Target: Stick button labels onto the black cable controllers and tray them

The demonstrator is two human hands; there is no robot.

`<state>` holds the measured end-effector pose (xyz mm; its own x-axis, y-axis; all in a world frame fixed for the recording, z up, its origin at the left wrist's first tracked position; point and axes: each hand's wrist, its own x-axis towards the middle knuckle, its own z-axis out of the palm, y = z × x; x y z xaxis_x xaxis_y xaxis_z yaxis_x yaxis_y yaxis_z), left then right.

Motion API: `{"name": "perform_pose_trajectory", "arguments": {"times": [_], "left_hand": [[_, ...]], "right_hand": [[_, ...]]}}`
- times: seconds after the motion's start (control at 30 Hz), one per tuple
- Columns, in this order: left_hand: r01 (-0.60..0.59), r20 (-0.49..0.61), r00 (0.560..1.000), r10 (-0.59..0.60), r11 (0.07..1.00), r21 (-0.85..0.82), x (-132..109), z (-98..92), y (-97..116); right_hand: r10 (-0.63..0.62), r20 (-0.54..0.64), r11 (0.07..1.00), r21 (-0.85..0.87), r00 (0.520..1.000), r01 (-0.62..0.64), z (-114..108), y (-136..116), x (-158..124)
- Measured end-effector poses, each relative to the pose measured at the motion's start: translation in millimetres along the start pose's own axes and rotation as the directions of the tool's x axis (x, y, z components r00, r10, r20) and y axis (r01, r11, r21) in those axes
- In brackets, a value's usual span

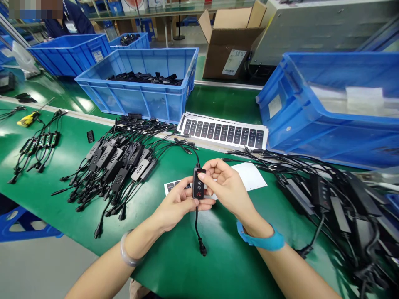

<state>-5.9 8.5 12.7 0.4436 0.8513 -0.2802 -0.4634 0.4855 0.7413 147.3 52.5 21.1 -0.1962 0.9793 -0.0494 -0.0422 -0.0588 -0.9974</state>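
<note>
Just in front of me, my left hand (pixel 181 201) cradles a black inline cable controller (pixel 198 189), its fingers wrapped behind and beneath the case. A cable runs out of each end, and the lower one ends in a round black connector (pixel 203 248). On the controller's face lies a black label sticker (pixel 199 183) with round button symbols and a red mark. My right hand (pixel 222 180) pinches the top of this label between thumb and fingers; whether its upper end is stuck down I cannot tell. A partly covered label sheet (pixel 170 187) lies under my hands.
Several controllers without labels (pixel 115 160) are piled at left; labelled ones (pixel 321 193) crowd the right. Label sheets (pixel 224 132) lie behind my hands. Blue bins (pixel 140 97) and a carton (pixel 229 50) stand at the back. A yellow-handled screwdriver (pixel 28 119) lies far left. A person (pixel 73 20) is beyond.
</note>
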Motion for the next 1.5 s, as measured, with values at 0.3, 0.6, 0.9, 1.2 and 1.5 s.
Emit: {"name": "perform_pose_trajectory", "arguments": {"times": [0.3,0.6,0.9,1.2,1.5], "left_hand": [[-0.003,0.02,1.0,0.003,1.0,-0.004,0,-1.2,0],[0.005,-0.016,1.0,-0.005,1.0,-0.013,-1,1.7,2],[-0.03,-0.027,0.999,0.032,0.997,0.068,0,1.6,-2],[-0.065,-0.006,0.998,0.067,0.987,0.146,0,3.0,-1],[-0.058,-0.054,0.996,0.064,0.992,0.111,0,3.7,1]], "right_hand": [[-0.012,-0.008,1.0,-0.016,1.0,0.012,1,-3,0],[-0.018,-0.011,0.999,-0.031,1.0,0.018,1,-3,-1],[-0.077,-0.05,0.987,-0.144,0.996,0.069,4,0,-2],[-0.073,-0.072,0.983,-0.173,0.995,0.06,5,2,-3],[-0.05,-0.116,0.962,-0.271,0.992,0.017,-3,8,3]]}}
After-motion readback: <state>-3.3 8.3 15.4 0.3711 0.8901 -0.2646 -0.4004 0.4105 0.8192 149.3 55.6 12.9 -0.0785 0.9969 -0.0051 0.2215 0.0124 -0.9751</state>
